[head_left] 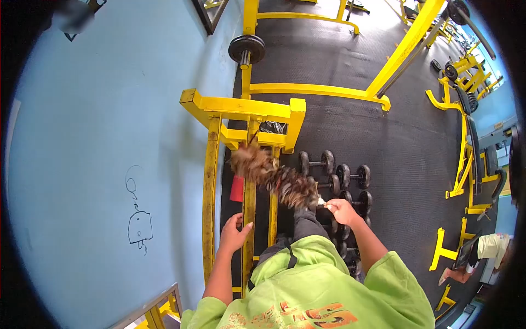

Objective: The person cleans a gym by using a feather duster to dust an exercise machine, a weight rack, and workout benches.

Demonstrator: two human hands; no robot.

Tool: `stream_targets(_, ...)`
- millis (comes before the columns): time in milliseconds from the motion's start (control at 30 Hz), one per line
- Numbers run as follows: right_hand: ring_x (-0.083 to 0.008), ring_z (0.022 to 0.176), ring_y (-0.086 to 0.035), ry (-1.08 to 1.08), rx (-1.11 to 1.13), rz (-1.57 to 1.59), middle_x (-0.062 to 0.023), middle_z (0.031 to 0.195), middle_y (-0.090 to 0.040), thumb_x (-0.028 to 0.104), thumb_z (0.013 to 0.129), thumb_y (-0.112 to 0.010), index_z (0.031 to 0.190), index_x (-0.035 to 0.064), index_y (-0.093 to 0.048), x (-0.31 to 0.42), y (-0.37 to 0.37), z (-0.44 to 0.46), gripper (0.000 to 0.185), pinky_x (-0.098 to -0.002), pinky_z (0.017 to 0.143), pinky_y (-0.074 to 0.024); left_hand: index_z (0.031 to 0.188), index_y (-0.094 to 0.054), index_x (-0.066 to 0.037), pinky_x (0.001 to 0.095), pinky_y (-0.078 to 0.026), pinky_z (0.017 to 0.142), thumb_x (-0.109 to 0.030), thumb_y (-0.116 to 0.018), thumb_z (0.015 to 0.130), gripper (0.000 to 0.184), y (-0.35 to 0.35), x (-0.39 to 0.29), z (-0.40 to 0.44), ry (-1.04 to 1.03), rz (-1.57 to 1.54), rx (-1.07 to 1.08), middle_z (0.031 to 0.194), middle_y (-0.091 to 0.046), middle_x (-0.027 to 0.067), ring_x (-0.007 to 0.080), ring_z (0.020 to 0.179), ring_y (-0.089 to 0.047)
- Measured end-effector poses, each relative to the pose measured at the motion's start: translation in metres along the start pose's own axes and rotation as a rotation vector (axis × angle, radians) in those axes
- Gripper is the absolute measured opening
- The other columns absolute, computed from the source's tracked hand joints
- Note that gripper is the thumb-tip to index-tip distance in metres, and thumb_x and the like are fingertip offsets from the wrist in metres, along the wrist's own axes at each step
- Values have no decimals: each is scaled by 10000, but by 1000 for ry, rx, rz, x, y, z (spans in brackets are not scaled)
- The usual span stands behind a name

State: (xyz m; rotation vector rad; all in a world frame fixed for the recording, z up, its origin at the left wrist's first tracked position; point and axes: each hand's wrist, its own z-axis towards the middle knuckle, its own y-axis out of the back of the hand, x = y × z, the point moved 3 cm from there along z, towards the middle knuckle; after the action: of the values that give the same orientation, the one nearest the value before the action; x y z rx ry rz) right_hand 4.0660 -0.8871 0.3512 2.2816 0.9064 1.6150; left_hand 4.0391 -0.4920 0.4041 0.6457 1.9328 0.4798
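My right hand (341,211) is closed round the pale handle end of a brown feather duster (279,178). The duster's feathers stretch up and left across the yellow metal rack (249,219), slightly blurred. At the rack's upright bar, my left hand (235,233) touches the yellow metal with its fingers apart and bent, holding nothing. A red piece (236,188) shows between the rack's bars, just above my left hand. Black dumbbells (353,176) lie on the floor beside my right hand.
A blue wall (109,109) with a drawing is on the left. Yellow gym frames (318,90) with a black weight plate (246,49) stand ahead. More benches (463,148) are at the right, where another person (490,248) is partly visible near the edge.
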Motion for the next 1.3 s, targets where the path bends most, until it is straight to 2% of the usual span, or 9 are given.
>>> stream_targets(267, -341, 775, -622, -12, -77, 27, -201, 820, -633, 138, 892, -560, 955, 24, -650, 5, 29, 72, 158, -382, 710, -479, 1234, -523, -27, 390, -469, 915, -303, -704, 816, 532, -5, -35, 53, 67, 1, -15, 1144, -598, 170, 286, 1067, -590)
stream_targets(500, -344, 781, -631, -6, -220, -61, -194, 817, -637, 124, 896, -543, 944, 12, -642, -22, 86, 84, 157, -388, 706, -486, 1213, -539, -26, 381, -466, 919, -291, -704, 818, 503, -13, -93, 121, -22, 72, -9, 1136, -600, 171, 291, 1055, -594)
stream_targets(567, -360, 791, -629, -136, -161, -61, -198, 827, -632, 125, 894, -546, 928, 7, -636, -34, 105, 71, 152, -390, 694, -485, 1204, -545, -25, 385, -462, 926, -297, -699, 822, 493, -13, -104, 140, -39, 43, -24, 1144, -595, 173, 296, 1071, -584)
stream_targets(767, -337, 718, -612, 7, -23, -81, -184, 811, -613, 123, 919, -528, 951, 3, -621, -7, 123, 52, 155, -349, 663, -473, 1202, -547, -26, 393, -454, 937, -315, -685, 829, 492, -16, -118, 175, -94, 26, -100, 1135, -591, 182, 310, 1081, -575)
stream_targets(900, -256, 726, -636, -67, -132, -29, -191, 824, -635, 143, 933, -523, 1023, 8, -617, 18, 107, 81, 188, -334, 677, -481, 1208, -541, -17, 394, -451, 939, -312, -681, 832, 498, -11, -122, 178, -75, 11, -165, 1137, -589, 189, 317, 1083, -573)
stream_targets(1100, -225, 732, -621, 27, 97, -17, -115, 802, -650, 128, 946, -504, 1023, 4, -616, 77, 59, 152, 184, -318, 713, -484, 1215, -534, -34, 389, -455, 926, -307, -686, 825, 499, 1, -100, 150, 14, -6, -282, 1106, -599, 181, 313, 1064, -582)
stream_targets(1200, -225, 767, -630, 144, -155, 60, -130, 832, -656, 103, 950, -486, 1009, -3, -611, 70, 57, 163, 175, -318, 728, -483, 1204, -537, -30, 391, -459, 919, -304, -692, 820, 497, 11, -87, 125, 109, -100, -333, 1087, -604, 176, 315, 1057, -582)
stream_targets(1233, -256, 780, -641, -35, -66, -81, -151, 835, -656, 103, 946, -490, 1007, 7, -608, 58, 58, 167, 164, -334, 727, -487, 1204, -537, -30, 391, -459, 919, -304, -692, 820, 497, 12, -83, 121, 130, -113, -358, 1087, -604, 176, 315, 1057, -582)
stream_targets(1300, -389, 760, -644, 146, -70, -44, -242, 800, -628, 170, 945, -512, 1064, 70, -596, 77, 50, 174, 177, -402, 673, -494, 1198, -539, -29, 395, -465, 910, -306, -693, 819, 494, 7, -77, 111, 186, -109, -341, 1100, -601, 178, 316, 1054, -584)
